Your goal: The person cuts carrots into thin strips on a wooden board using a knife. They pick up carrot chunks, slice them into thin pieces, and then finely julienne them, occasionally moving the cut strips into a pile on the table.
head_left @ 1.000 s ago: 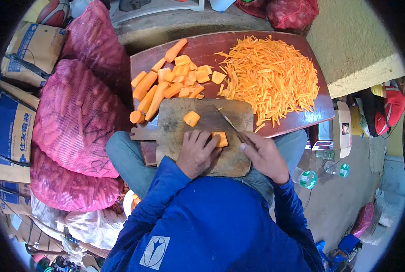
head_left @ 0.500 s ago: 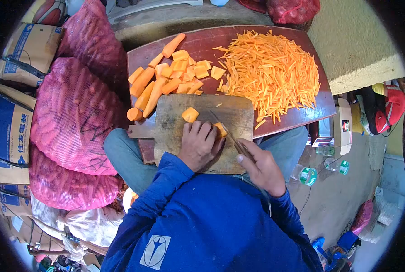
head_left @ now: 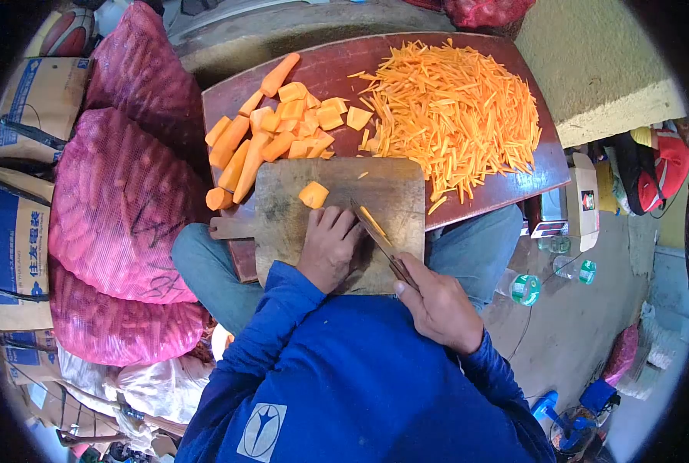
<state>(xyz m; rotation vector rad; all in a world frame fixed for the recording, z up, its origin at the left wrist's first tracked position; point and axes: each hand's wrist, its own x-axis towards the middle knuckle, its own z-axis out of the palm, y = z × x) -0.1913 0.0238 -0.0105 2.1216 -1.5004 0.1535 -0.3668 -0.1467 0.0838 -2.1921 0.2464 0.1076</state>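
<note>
My left hand (head_left: 329, 248) rests on the wooden cutting board (head_left: 286, 189), fingers curled down over a carrot piece that they mostly hide. In my right hand (head_left: 441, 302) is a knife (head_left: 378, 236), its blade slanting across the board close to my left fingertips. A thin carrot slice (head_left: 376, 222) lies along the blade's right side. Just beyond my left fingers sits a loose carrot chunk (head_left: 313, 194). Behind the board, peeled carrots and cut chunks (head_left: 290, 119) are piled on the left, and a big heap of carrot sticks (head_left: 456, 116) on the right.
The board lies at the near edge of a dark red table (head_left: 344, 58), over my legs. Pink mesh sacks (head_left: 121, 208) of carrots are stacked at left beside cardboard boxes (head_left: 13, 247). Plastic bottles (head_left: 523, 288) and an open carton (head_left: 583, 202) are on the right.
The knife blade has come down past the carrot piece, and a thin slice now lies to its right. My right hand has moved slightly lower and nearer. The whole view has shifted slightly.
</note>
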